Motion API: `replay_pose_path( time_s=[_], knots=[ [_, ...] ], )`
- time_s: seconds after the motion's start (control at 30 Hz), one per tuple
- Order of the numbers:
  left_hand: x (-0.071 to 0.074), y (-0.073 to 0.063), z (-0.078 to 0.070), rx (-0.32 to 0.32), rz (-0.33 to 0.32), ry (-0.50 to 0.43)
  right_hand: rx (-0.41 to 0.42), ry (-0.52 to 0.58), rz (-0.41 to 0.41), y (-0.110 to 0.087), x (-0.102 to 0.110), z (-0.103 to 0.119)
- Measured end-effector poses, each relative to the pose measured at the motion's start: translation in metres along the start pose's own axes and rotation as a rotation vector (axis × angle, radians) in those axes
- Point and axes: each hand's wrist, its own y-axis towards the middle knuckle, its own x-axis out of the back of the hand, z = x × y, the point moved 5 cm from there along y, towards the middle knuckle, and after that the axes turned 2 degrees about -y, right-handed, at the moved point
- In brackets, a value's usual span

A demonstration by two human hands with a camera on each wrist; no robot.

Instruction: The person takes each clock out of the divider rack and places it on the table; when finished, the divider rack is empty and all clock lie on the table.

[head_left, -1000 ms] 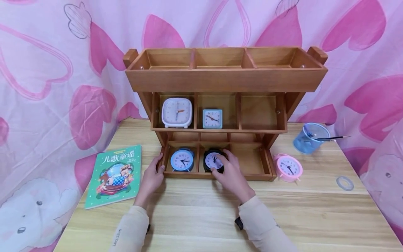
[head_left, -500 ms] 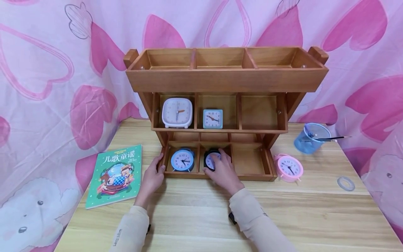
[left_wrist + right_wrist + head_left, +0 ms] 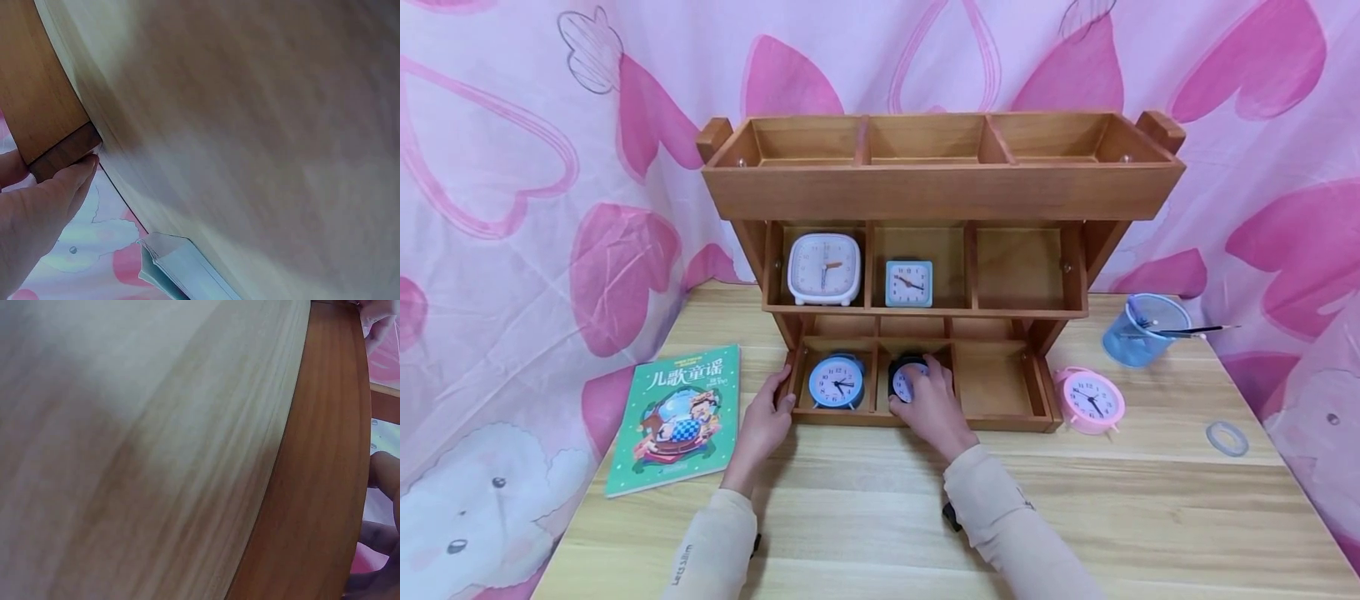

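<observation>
My left hand (image 3: 767, 421) grips the left end of the bottom tier of a brown wooden shelf (image 3: 943, 193); in the left wrist view, thumb and fingers pinch its corner. My right hand (image 3: 934, 412) holds a black round alarm clock (image 3: 897, 379) in the bottom middle compartment, its palm and fingers covering much of the dial. To its left sits a blue round alarm clock (image 3: 837, 383). One tier up stand a white square clock (image 3: 824, 279) and a small light-blue square clock (image 3: 909, 285). The right wrist view catches fingers (image 3: 385, 475) behind the front board (image 3: 312, 456).
Right of the shelf stands a pink alarm clock (image 3: 1090, 402), with a blue mesh pen cup (image 3: 1135, 337) behind it. A translucent ring (image 3: 1227, 438) lies farther right on the wooden table (image 3: 865, 508). A green children's book (image 3: 673, 421) lies at the left.
My right hand has shifted left and farther over the black alarm clock, covering more of its dial. The left hand keeps its place on the shelf.
</observation>
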Motion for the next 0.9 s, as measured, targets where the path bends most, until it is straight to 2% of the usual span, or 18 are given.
replay_pose_path(
  time_s=[0.17, 0.3, 0.57, 0.73, 0.9],
  knots=[
    [0.001, 0.001, 0.001, 0.016, 0.001, -0.010, -0.011, 0.050, -0.016, -0.002, 0.005, 0.002],
    [0.000, 0.001, 0.002, 0.027, 0.004, -0.018, 0.017, 0.080, -0.045, -0.006, 0.015, 0.006],
    [0.002, 0.001, 0.002, 0.038, 0.017, -0.035, 0.069, 0.122, -0.154, -0.025, 0.054, 0.008],
    [0.003, 0.000, 0.001, 0.022, 0.024, -0.039, 0.074, 0.095, -0.208, -0.044, 0.086, -0.008],
    [0.002, 0.001, 0.002, 0.020, 0.034, -0.036, 0.047, 0.043, -0.255, -0.063, 0.112, -0.038]
  ],
)
